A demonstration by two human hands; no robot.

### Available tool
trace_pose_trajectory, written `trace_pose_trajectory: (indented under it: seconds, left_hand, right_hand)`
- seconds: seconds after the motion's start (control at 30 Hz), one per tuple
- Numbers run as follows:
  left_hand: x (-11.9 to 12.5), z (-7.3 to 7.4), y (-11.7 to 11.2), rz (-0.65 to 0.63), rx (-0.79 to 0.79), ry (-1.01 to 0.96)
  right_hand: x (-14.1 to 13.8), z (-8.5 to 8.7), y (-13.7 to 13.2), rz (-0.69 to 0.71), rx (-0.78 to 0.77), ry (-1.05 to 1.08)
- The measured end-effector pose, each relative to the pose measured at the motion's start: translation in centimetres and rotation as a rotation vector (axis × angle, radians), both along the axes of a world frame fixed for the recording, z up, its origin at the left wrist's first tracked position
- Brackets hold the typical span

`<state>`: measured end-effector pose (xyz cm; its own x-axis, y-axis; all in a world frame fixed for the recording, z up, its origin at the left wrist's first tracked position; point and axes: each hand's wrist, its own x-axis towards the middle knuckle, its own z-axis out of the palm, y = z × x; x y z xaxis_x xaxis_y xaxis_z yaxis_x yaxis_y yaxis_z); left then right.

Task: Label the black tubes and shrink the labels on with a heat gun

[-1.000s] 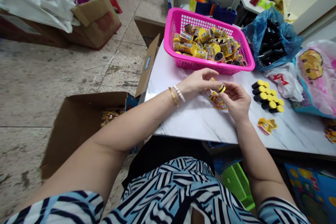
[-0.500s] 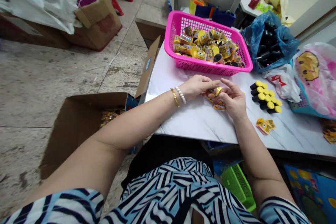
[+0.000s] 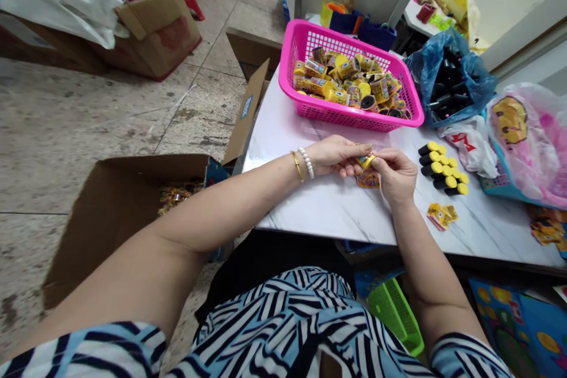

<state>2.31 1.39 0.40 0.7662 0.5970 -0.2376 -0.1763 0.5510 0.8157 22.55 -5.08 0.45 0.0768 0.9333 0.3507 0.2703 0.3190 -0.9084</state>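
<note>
I see both hands meet over the table (image 3: 310, 212). Left hand (image 3: 335, 155) and right hand (image 3: 397, 176) each pinch the small yellow tube (image 3: 365, 160) at the fingertips, just above the label pile (image 3: 368, 179). Pink basket (image 3: 349, 116) of wrapped tubes at 12 o'clock. Row of black tubes (image 3: 442, 168) at 3 o'clock, untouched.

Small tube (image 3: 365, 160) before basket (image 3: 349, 118); tube row (image 3: 443, 170) right, carton (image 3: 110, 212) left.

My left hand (image 3: 335, 155) and right hand (image 3: 396, 175) hide most of the yellow piece (image 3: 365, 160); print on the sticker (image 3: 368, 179) is too small to read; the pink bag (image 3: 531, 136) is cut off.
</note>
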Motion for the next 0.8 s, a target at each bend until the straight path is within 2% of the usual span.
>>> trace_pose_trajectory:
  seconds: [0.17,0.37,0.47,0.6,0.8]
  left_hand:
    - [0.2,0.7,-0.4,0.079,-0.062,0.057]
    - [-0.2,1.4,-0.5,0.066,-0.119,-0.024]
    - [-0.1,1.3,-0.6,0.081,-0.081,0.034]
    - [0.2,0.9,-0.7,0.070,-0.053,0.027]
    - [0.5,0.9,-0.7,0.099,-0.077,0.081]
  right_hand:
    - [-0.6,0.5,-0.3,0.052,0.001,-0.008]
    - [-0.9,0.6,-0.5,0.027,0.044,0.032]
    - [-0.9,0.5,-0.6,0.023,0.158,-0.151]
    - [-0.6,0.3,-0.8,-0.049,0.323,-0.366]
    - [-0.8,0.4,-0.9,-0.128,0.395,-0.498]
